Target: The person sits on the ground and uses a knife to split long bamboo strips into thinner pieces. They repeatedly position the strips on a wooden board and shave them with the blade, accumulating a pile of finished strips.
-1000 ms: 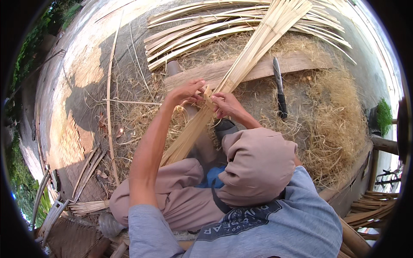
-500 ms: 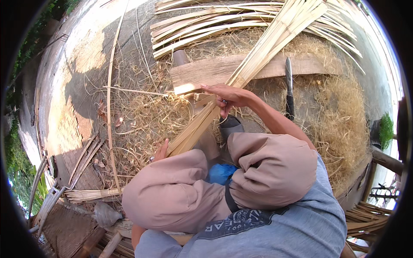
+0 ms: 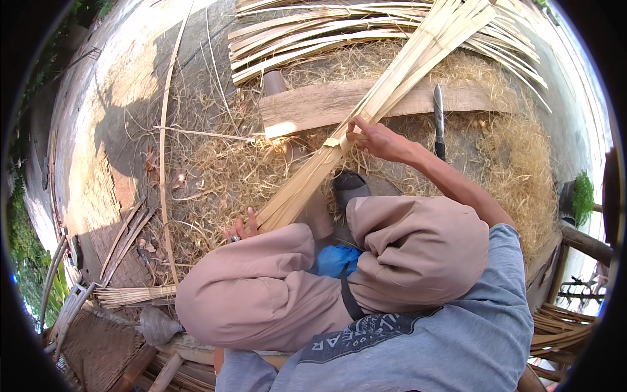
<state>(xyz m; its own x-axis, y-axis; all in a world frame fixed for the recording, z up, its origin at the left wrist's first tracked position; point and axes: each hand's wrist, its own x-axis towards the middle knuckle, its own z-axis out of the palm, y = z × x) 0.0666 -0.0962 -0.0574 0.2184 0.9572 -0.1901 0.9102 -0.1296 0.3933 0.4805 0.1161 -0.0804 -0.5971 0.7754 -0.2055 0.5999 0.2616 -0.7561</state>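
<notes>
A long bundle of pale split bamboo strips [image 3: 304, 179] lies slanting from my left knee to the far right, bound near its middle by a flat strip [image 3: 339, 142]. My right hand [image 3: 382, 141] pinches the end of this binding strip at the bundle's right side, thumb and fingers closed. Beside the near end of the bundle is my left hand [image 3: 240, 228], partly hidden behind my knee. Its visible fingers are apart, next to the bundle's edge; a ring shows on one.
A wooden plank [image 3: 313, 108] lies under the bundle. Right of it rests a dark-handled knife [image 3: 439, 121]. Many loose strips [image 3: 320, 42] are spread at the far side. Curly shavings [image 3: 222, 176] cover the ground; a long single strip [image 3: 163, 157] lies to the left.
My right hand has moved slightly right and now pinches the binding strip's end. The binding, earlier covered by the hand, shows across the bundle. My left hand's fingers have spread a little.
</notes>
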